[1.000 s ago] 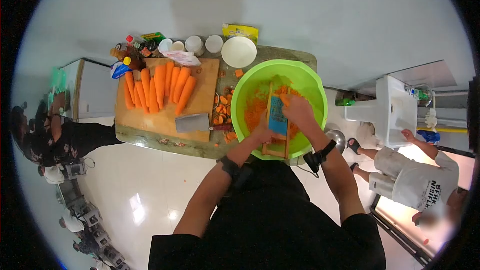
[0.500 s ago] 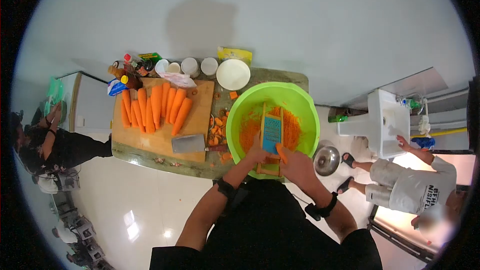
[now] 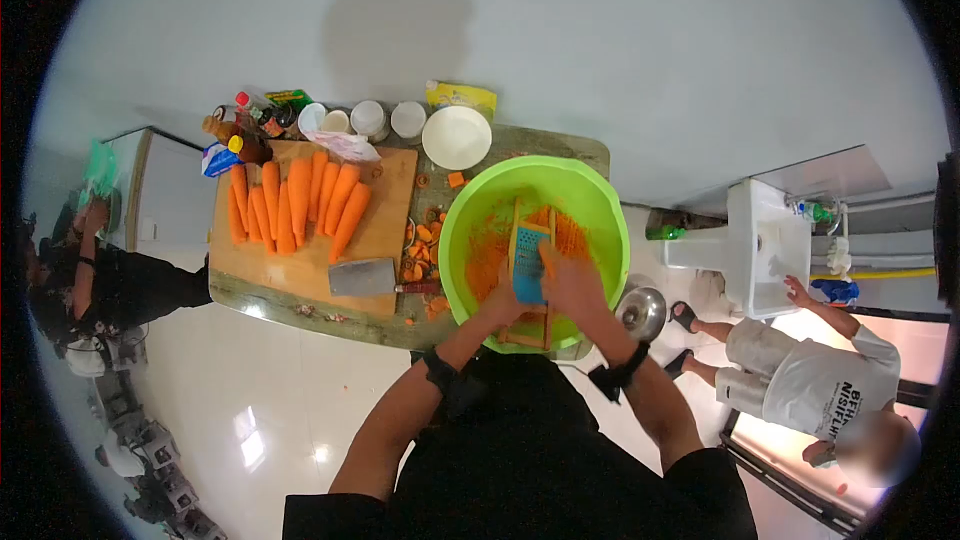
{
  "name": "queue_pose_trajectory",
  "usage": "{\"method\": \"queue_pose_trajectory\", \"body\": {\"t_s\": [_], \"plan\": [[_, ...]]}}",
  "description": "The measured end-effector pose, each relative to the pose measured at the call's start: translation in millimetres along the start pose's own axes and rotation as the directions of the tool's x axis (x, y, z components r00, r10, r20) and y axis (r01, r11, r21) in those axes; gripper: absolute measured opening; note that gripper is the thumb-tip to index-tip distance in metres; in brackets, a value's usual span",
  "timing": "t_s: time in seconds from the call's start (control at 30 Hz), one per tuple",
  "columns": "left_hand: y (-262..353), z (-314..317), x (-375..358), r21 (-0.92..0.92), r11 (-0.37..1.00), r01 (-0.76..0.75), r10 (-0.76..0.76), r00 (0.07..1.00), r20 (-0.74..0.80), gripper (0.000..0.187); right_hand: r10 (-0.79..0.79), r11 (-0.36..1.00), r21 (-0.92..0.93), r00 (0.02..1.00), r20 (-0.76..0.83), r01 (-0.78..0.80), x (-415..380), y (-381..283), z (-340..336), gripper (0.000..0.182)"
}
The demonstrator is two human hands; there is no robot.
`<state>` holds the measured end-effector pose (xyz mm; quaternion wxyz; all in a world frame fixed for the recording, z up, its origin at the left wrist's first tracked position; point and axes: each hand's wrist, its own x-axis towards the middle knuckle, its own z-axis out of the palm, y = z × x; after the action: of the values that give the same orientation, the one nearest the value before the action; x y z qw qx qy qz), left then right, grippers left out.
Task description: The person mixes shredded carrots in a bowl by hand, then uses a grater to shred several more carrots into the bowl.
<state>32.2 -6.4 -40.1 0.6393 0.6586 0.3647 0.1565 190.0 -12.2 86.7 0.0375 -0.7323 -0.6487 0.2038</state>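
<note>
My left hand (image 3: 503,304) is closed on the wooden frame of a grater with a blue plate (image 3: 526,258). In my right hand (image 3: 578,290) is a carrot piece (image 3: 547,256), its orange end pressed against the upper part of that plate. The grater leans inside a large lime-green basin (image 3: 616,240), its lower end near the rim closest to me. Shredded carrot (image 3: 572,236) lies in the basin on both sides of the grater. My fingers hide most of the carrot piece.
Several whole carrots (image 3: 300,202) and a cleaver (image 3: 362,278) lie on a wooden cutting board (image 3: 392,190). Carrot offcuts (image 3: 420,248) sit beside it. A white bowl (image 3: 457,138), jars (image 3: 370,120) and bottles line the back. A person (image 3: 815,380) stands by a sink (image 3: 778,240); another (image 3: 90,270) is at left.
My right hand has moved away from me, up along the grater, taking the carrot piece from the plate's lower end to its upper part. The whole view has shifted slightly.
</note>
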Motion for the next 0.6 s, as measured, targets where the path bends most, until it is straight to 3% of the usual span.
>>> {"method": "queue_pose_trajectory", "body": {"t_s": [0.07,0.1,0.17,0.27,0.3,0.37,0.47,0.5,0.57,0.6], "plan": [[-19.5,2.0,-3.6,0.022,0.997,-0.07,0.072,0.995,-0.066,0.071,0.043,0.999,-0.001,0.998,0.048,-0.043,24.9,-3.3,1.3,0.051],[-13.3,-0.2,-5.1,0.024,0.998,-0.065,0.066,0.996,-0.061,0.071,0.004,1.0,0.01,1.0,-0.001,-0.004,37.1,-3.2,-0.4,0.044],[12.2,-4.5,-9.6,-0.245,0.927,0.284,-0.293,0.956,0.0,0.123,-0.027,0.999,0.018,0.998,-0.054,0.029,46.7,1.8,2.4,0.038],[26.2,-3.2,-13.3,-0.332,0.927,0.175,-0.211,0.974,-0.077,0.123,-0.047,0.998,0.032,0.996,-0.081,0.05,45.1,6.8,10.3,0.035],[21.5,-0.6,-11.1,-0.335,0.924,0.182,-0.218,0.973,-0.074,0.123,0.015,1.0,0.002,1.0,0.015,-0.015,33.8,0.2,-2.8,0.037],[2.4,4.8,-2.3,-0.361,0.932,-0.008,-0.029,0.995,-0.097,0.126,0.073,0.997,-0.036,0.99,0.12,-0.069,9.3,-7.4,-17.7,0.039],[-16.5,9.4,1.0,-0.336,0.935,0.116,-0.144,0.988,-0.059,0.126,0.005,0.996,0.089,0.998,0.069,-0.011,-37.1,-12.8,-33.1,0.052],[-12.8,8.2,1.0,-0.339,0.934,0.113,-0.141,0.988,-0.058,0.126,0.045,0.996,0.072,0.988,0.148,-0.056,-49.1,-19.3,-42.4,0.053],[0.5,4.2,-5.8,-0.41,0.91,0.06,-0.095,0.993,-0.066,0.097,0.092,0.993,0.048,0.969,0.229,-0.105,-61.9,-30.8,-55.3,0.055],[4.0,1.6,-5.6,-0.417,0.907,0.061,-0.093,0.994,-0.057,0.097,0.104,0.992,0.045,0.964,0.245,-0.118,-66.9,-36.1,-59.7,0.057]]}}
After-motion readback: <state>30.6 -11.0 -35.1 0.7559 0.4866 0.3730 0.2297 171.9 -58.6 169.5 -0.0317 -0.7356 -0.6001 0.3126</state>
